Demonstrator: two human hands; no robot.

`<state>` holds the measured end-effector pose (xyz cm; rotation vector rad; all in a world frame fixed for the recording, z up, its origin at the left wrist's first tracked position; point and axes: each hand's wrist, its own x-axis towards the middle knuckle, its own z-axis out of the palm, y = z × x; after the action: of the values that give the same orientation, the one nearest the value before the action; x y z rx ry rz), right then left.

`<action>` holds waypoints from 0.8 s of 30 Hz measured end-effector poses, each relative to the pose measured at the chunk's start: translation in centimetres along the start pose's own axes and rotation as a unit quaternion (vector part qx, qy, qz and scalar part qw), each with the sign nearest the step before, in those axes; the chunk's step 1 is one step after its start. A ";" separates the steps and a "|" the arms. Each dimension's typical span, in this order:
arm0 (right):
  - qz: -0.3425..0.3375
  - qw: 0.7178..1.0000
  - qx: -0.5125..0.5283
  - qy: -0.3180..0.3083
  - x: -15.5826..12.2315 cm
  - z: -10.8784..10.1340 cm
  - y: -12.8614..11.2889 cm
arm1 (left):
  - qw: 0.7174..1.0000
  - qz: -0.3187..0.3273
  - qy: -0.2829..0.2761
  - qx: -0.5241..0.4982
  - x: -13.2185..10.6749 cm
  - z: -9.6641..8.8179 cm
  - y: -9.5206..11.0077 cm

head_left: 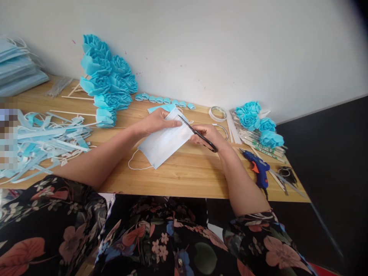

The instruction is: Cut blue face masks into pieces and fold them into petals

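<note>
My left hand [156,122] pinches the upper part of a pale blue face mask [168,140] between thumb and fingers. One white ear loop [132,163] hangs from the mask's lower left end. In my right hand [208,135] is a pair of black-handled scissors [198,133], its blades lying across the mask's upper right end, close to my left thumb. Behind the mask lies a brighter blue piece [158,108], partly hidden by my left hand. Several small rolled blue pieces [159,99] stand in a row along the wall.
Blue paper-like flowers [110,74] are piled at the back left, beside cut strips [57,134] and stacked masks [20,69]. To the right are a tape roll [217,114], more blue flowers [248,117] and a blue glue gun [258,166] near the table's front edge.
</note>
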<state>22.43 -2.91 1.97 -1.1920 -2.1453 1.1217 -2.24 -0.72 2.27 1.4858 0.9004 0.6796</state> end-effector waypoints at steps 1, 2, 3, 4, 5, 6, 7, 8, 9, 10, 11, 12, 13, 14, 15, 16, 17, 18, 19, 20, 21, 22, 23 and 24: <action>0.004 1.000 0.003 0.001 0.0 0.0 0.0 | 1.000 -0.001 0.000 -0.002 0.0 0.0 0.0; 0.008 1.000 0.005 0.000 0.0 0.0 -0.1 | 1.000 -0.002 0.001 -0.003 0.0 0.0 0.0; 0.011 1.000 0.008 0.000 0.0 0.0 0.0 | 1.000 -0.002 0.002 -0.003 0.0 0.0 0.0; 0.013 1.000 0.011 0.001 0.0 0.1 0.0 | 1.000 -0.003 0.002 -0.003 0.0 0.0 0.0; 0.015 1.000 0.014 0.004 0.0 0.1 0.2 | 1.000 -0.003 0.002 -0.002 0.0 -0.1 0.0; 0.017 1.000 0.017 0.007 0.0 0.1 0.3 | 1.000 -0.004 0.003 -0.001 0.0 -0.1 0.0; 0.019 1.000 0.018 0.011 0.1 0.2 0.5 | 1.000 -0.007 0.005 -0.001 0.0 -0.1 0.0; 0.023 0.999 0.018 0.014 0.1 0.2 0.6 | 1.000 -0.010 0.006 0.000 0.1 -0.1 -0.1; 0.026 0.999 0.019 0.016 0.1 0.2 0.8 | 1.000 -0.012 0.008 0.000 0.1 -0.1 -0.1; 0.029 0.999 0.020 0.016 0.1 0.3 0.9 | 1.000 -0.014 0.010 0.000 0.1 -0.1 -0.1; 0.032 0.999 0.022 0.014 0.1 0.3 0.9 | 1.000 -0.015 0.010 0.000 0.1 -0.1 -0.1; 0.035 0.999 0.026 0.013 0.1 0.3 0.9 | 1.000 -0.014 0.009 0.000 0.1 -0.1 -0.2; 0.038 0.999 0.029 0.012 0.1 0.2 0.8 | 1.000 -0.013 0.009 0.000 0.2 -0.1 -0.2; 0.044 0.998 0.032 0.014 0.1 0.2 0.7 | 1.000 -0.011 0.007 -0.001 0.2 -0.1 -0.2; 0.049 0.998 0.033 0.016 0.1 0.1 0.6 | 1.000 -0.008 0.005 -0.003 0.2 -0.1 -0.2; 0.054 0.998 0.033 0.017 0.1 0.1 0.4 | 1.000 -0.006 0.004 -0.006 0.2 -0.1 -0.2; 0.058 0.998 0.032 0.018 0.1 0.0 0.2 | 1.000 -0.003 0.003 -0.011 0.2 -0.1 -0.2; 0.059 0.998 0.032 0.017 0.1 0.0 0.1 | 1.000 0.000 0.003 -0.016 0.2 -0.2 -0.2; 0.056 0.998 0.032 0.017 0.0 -0.1 0.0 | 1.000 0.003 0.003 -0.020 0.2 -0.2 -0.2; 0.048 0.998 0.030 0.015 0.0 -0.1 -0.1 | 1.000 0.006 0.004 -0.024 0.2 -0.2 -0.2; 0.037 0.999 0.024 0.012 0.0 -0.2 -0.1 | 1.000 0.009 0.006 -0.027 0.2 -0.2 -0.2; 0.023 1.000 0.014 0.010 0.0 -0.2 -0.1 | 0.999 0.011 0.007 -0.029 0.2 -0.2 -0.2; 0.007 1.000 0.002 0.007 0.0 -0.3 0.0 | 0.999 0.013 0.008 -0.030 0.2 -0.1 -0.1; -0.007 1.000 -0.009 0.004 0.0 -0.3 0.0 | 0.999 0.013 0.009 -0.030 0.2 -0.1 -0.1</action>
<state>22.66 -2.82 2.16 -1.1852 -2.1588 1.0906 -2.27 -0.53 2.19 1.4417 0.8681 0.7338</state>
